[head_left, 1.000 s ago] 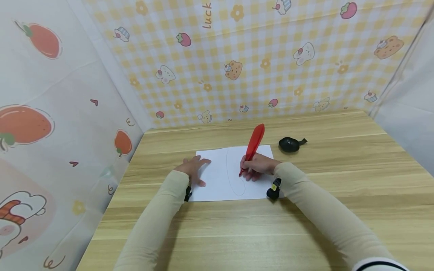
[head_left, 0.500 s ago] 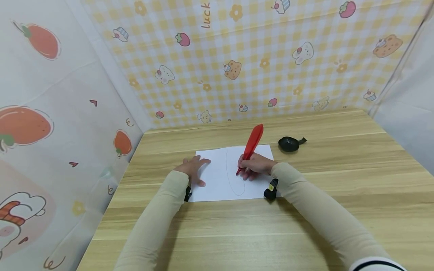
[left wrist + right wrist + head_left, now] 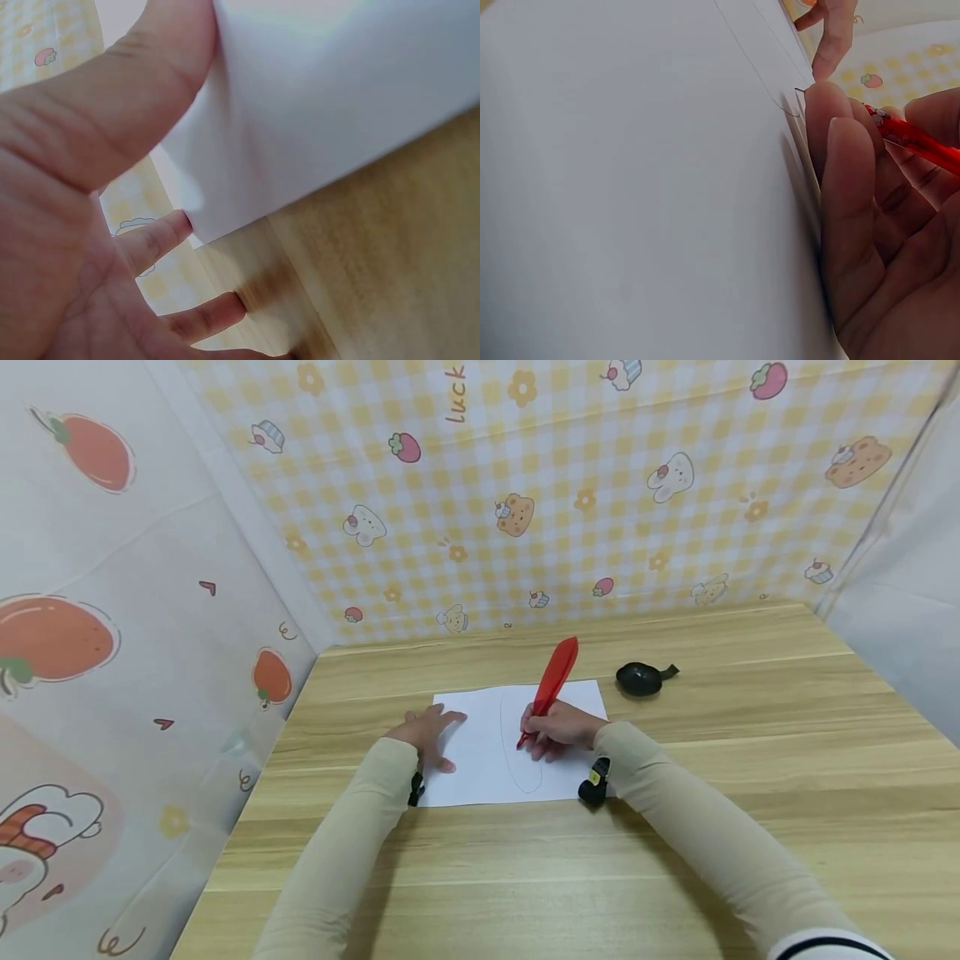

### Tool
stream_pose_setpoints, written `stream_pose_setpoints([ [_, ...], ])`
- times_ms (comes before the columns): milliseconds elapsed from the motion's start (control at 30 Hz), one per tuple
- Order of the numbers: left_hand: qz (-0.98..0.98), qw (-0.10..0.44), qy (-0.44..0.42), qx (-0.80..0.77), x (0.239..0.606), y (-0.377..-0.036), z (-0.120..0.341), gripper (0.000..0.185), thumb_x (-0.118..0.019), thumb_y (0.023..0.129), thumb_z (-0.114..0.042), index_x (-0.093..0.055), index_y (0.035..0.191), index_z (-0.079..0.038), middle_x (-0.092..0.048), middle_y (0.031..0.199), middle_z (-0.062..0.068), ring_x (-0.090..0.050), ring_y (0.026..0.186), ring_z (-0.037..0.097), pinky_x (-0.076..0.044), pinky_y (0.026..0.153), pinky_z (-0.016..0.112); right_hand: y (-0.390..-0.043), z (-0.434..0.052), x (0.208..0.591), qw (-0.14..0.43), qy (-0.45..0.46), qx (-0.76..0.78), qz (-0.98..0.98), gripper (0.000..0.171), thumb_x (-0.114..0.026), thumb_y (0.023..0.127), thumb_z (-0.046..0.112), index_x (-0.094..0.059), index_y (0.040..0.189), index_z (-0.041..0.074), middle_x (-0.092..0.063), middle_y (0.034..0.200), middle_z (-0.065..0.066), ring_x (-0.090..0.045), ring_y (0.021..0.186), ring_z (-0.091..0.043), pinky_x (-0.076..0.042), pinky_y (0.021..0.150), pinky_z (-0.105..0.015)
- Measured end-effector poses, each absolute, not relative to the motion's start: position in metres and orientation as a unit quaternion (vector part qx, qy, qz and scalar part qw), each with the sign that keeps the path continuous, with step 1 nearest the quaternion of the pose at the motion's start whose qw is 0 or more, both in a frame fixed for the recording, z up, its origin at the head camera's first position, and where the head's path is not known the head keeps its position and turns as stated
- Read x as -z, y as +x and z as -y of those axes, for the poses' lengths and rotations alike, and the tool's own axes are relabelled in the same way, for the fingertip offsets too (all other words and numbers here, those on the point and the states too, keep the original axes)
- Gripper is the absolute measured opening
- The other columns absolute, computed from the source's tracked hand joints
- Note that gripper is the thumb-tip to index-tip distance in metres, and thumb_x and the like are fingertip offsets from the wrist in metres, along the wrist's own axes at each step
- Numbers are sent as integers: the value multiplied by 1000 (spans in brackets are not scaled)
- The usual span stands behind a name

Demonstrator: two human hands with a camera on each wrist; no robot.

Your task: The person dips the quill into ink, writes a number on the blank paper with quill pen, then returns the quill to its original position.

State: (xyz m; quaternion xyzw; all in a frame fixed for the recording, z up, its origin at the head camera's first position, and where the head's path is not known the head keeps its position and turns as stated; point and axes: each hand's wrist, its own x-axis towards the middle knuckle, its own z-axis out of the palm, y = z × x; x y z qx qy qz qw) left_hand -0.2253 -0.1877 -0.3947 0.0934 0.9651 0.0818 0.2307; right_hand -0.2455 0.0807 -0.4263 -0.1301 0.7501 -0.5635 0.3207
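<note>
A white sheet of paper (image 3: 472, 760) lies on the wooden table, marked with a thin, long U-shaped line. My right hand (image 3: 562, 727) pinches a red feather pen (image 3: 557, 675), its tip on the paper inside the curve and its plume slanting up to the right. The right wrist view shows the red barrel (image 3: 911, 139) between thumb and fingers, with the lower fingers along the sheet. At the sheet's left edge my left hand (image 3: 427, 735) rests with fingers spread. In the left wrist view its thumb (image 3: 150, 82) lies over the paper and other fingertips reach the table.
To the right, behind the paper, sits a black rounded object (image 3: 639, 680) with a short flat tail. A yellow checked cloth (image 3: 555, 543) hangs behind the table (image 3: 480, 877), and a white printed cloth (image 3: 150, 652) hangs at the left.
My right hand and the feather pen have shifted a little to the left across the paper, the tip moving leftward inside the curve. The left hand stays put.
</note>
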Motion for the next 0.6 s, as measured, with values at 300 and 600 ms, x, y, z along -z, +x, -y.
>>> stream_pose_setpoints([
  [300, -967, 222, 85, -86, 389, -220, 185, 88, -84, 75, -31, -36, 149, -33, -15, 160, 10, -20, 137, 48, -39, 90, 67, -243, -74, 428, 330, -134, 570, -741, 12, -49, 98, 12, -56, 102, 4, -68, 82, -13, -64, 62, -18, -54, 53, -28],
  [600, -967, 223, 92, -80, 389, -220, 185, 88, -84, 75, -31, -36, 149, -32, -15, 160, 12, -21, 136, 50, -39, 90, 69, -240, -69, 427, 340, -137, 557, -745, 13, -50, 98, 14, -57, 103, 5, -68, 83, -13, -65, 62, -18, -54, 54, -28],
])
